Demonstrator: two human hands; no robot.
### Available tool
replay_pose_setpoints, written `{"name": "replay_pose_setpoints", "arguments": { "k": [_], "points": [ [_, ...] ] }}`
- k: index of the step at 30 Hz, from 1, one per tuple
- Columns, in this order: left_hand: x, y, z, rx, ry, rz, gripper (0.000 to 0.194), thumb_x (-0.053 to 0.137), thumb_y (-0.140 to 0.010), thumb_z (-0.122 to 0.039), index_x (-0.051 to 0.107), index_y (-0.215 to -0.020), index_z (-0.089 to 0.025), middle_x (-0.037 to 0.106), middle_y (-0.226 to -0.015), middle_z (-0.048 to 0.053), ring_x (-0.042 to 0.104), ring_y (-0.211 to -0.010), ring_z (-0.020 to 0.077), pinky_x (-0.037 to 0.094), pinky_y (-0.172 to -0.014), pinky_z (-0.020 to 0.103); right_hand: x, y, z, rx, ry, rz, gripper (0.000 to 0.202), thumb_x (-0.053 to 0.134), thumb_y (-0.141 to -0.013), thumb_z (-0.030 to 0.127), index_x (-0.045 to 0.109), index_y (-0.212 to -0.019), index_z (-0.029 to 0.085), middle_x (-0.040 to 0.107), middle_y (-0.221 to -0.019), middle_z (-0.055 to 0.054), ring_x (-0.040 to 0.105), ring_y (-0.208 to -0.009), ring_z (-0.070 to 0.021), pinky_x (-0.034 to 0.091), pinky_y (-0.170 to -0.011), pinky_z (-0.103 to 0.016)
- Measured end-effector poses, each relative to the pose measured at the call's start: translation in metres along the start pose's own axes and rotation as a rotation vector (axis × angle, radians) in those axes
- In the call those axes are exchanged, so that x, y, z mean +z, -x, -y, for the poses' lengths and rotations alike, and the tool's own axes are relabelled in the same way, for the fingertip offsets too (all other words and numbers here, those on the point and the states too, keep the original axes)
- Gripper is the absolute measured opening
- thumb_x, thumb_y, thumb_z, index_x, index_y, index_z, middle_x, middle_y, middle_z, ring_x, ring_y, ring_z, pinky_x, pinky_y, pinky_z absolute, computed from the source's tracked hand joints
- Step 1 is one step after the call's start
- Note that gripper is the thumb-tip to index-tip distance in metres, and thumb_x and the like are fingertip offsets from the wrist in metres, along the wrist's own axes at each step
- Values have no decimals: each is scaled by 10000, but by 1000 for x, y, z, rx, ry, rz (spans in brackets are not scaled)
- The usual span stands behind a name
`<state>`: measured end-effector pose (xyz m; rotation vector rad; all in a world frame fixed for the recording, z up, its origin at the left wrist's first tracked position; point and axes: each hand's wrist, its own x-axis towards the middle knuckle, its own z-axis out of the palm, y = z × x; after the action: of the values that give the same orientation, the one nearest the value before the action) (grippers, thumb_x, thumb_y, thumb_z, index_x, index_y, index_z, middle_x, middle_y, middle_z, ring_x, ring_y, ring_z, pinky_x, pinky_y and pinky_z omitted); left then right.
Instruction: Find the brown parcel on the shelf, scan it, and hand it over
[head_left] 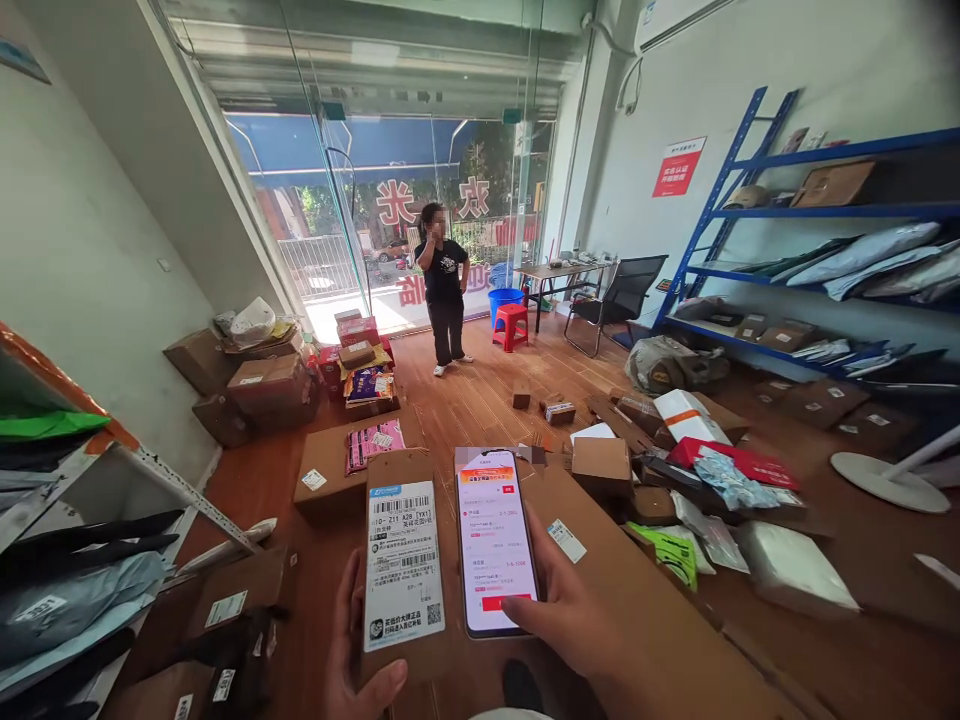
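At the bottom centre, my left hand (pixel 360 660) is wrapped round a small brown box that carries a white shipping label (pixel 405 570). Its fingers lie along the left side and the thumb on the lower front. Right beside it, my right hand (pixel 559 600) holds a smartphone (pixel 496 560) with a lit screen; the thumb rests over a red button low on the screen. Box and phone are upright and nearly side by side, with a narrow gap between them.
A person in black (pixel 447 280) stands near the glass front. Parcels lie on the floor at left and right, and a long carton (pixel 622 570) is beneath my right hand. Blue shelves (pixel 832 212) line the right wall. A red stool (pixel 511 328) and black chair (pixel 626 290) stand further back.
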<state>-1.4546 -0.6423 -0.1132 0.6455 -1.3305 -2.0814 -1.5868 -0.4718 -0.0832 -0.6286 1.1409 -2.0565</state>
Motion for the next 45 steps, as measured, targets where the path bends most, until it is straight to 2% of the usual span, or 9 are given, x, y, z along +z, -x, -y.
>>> {"name": "replay_pose_setpoints", "arguments": {
  "k": [10,15,21,27,30,34,39,42,45],
  "points": [
    [-5,-17,2,9,4,51,1044,886,-492,-518,419,-1420,-415,588,-1392,28,512,-1290,366,546,-901,364,-1,-7,-6,-20,6,-47,1104,827,-673,355,148,-1544,355,450,-1527,-94,467,-1364,-325,438,-1079,-530],
    [-5,-23,1,-9,113,62,1118,897,-481,-486,367,-1460,-371,546,-1402,86,550,-1219,405,536,-927,451,-2,-13,-8,27,19,-86,1057,822,-685,366,191,-1532,385,444,-1535,-82,495,-1343,-323,424,-1097,-527],
    [-7,-38,2,5,88,75,1081,892,-494,-478,386,-1442,-362,514,-1428,83,480,-1296,402,521,-935,413,1,-22,-6,84,-19,-221,1106,842,-669,360,159,-1537,401,451,-1535,-48,461,-1376,-292,394,-1139,-476],
    [-3,-65,2,-36,59,80,1155,900,-479,-492,329,-1474,-351,503,-1427,94,490,-1279,387,517,-944,413,-17,-45,-18,81,-19,-251,1083,847,-649,389,216,-1529,392,420,-1553,-66,472,-1365,-317,441,-1095,-503],
    [5,-87,7,-43,57,79,1129,900,-478,-491,353,-1458,-376,518,-1399,77,528,-1228,369,520,-928,407,-28,-63,-13,136,-25,-303,1057,841,-663,380,231,-1526,390,387,-1571,-63,481,-1359,-311,455,-1083,-483],
    [25,-126,13,-58,79,76,1052,902,-484,-459,419,-1416,-397,495,-1411,63,571,-1153,361,535,-885,415,-51,-103,-7,135,-41,-312,1127,847,-658,375,147,-1542,389,417,-1555,-68,502,-1340,-304,475,-1063,-466],
    [61,-192,18,-30,70,46,1068,897,-483,-462,411,-1428,-359,527,-1354,94,586,-1114,363,531,-869,418,-95,-170,-4,94,-32,-262,1101,850,-639,404,203,-1529,401,481,-1510,-79,504,-1336,-327,468,-1060,-521],
    [85,-233,19,-9,37,20,1091,895,-468,-479,411,-1433,-328,574,-1271,107,592,-1091,359,528,-874,422,-116,-208,9,124,-42,-250,1068,852,-635,418,247,-1516,413,486,-1508,-67,501,-1340,-315,439,-1092,-507],
    [108,-266,17,-32,61,-24,1060,902,-464,-452,436,-1410,-348,579,-1246,94,601,-1090,355,535,-872,420,-134,-243,21,169,-36,-257,1084,859,-625,434,240,-1515,422,489,-1506,-65,514,-1330,-306,431,-1103,-490]
  ]
}}
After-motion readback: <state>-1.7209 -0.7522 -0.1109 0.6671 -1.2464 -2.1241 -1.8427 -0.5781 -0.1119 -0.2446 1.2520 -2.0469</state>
